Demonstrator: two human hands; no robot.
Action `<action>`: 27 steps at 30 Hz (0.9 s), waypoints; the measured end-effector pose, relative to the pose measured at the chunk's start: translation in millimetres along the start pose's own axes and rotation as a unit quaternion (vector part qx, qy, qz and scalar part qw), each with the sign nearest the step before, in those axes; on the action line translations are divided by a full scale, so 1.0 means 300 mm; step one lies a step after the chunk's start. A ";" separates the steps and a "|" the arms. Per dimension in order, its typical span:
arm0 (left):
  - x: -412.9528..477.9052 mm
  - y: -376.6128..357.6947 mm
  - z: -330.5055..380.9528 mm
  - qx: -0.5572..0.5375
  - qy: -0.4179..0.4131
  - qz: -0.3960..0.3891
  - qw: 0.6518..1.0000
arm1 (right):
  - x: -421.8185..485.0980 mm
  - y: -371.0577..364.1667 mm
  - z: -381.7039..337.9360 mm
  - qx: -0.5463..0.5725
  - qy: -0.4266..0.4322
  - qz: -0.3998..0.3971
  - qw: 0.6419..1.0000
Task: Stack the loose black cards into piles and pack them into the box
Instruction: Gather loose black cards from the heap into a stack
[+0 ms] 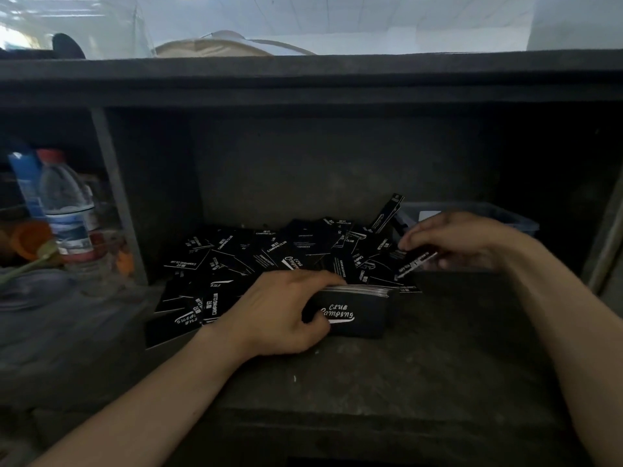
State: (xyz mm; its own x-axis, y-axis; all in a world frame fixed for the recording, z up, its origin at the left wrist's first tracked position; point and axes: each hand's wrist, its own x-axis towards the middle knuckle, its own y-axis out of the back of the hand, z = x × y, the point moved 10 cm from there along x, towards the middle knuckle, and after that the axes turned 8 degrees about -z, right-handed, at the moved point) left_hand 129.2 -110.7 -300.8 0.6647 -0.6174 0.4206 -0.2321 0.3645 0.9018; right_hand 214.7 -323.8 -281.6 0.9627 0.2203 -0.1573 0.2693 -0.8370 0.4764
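A heap of loose black cards [269,254] with white "Camping Club" print covers the back of a dark shelf. In front of it, my left hand [286,311] grips a thick stack of cards [357,311] standing on edge, thumb on the printed front face and fingers over the top. To the right, my right hand [458,241] pinches a few black cards [416,262] just above the heap. A grey plastic box [505,219] sits at the back right, partly hidden behind my right hand.
The dark shelf floor [404,372] lies in front of the heap. A vertical divider [118,200] closes off the left, with a water bottle [67,210] and orange items behind it. A shelf board [303,82] overhangs above.
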 end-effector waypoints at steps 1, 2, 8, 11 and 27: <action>-0.003 0.002 0.005 -0.002 -0.006 0.005 1.000 | -0.001 -0.013 -0.007 0.038 0.008 -0.017 0.999; -0.006 0.005 0.013 -0.005 -0.015 0.011 1.000 | 0.001 -0.031 -0.014 0.065 0.016 -0.043 0.997; -0.003 0.009 -0.026 -0.070 0.003 0.020 0.997 | -0.007 -0.098 -0.038 0.056 0.052 -0.142 0.987; -0.004 0.012 -0.047 -0.113 0.015 0.023 0.993 | -0.001 -0.113 -0.036 -0.009 0.065 -0.149 0.987; -0.001 0.014 -0.029 0.060 0.004 0.002 0.998 | 0.113 -0.187 -0.093 -0.162 0.211 -0.001 0.964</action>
State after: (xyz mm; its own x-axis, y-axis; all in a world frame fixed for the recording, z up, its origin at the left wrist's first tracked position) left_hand 134.2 -103.0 -297.9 0.6686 -0.6105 0.4245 -0.3181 0.2812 0.9054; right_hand 233.0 -255.5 -289.4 0.8687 0.4629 0.1761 0.1987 -0.6514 0.7323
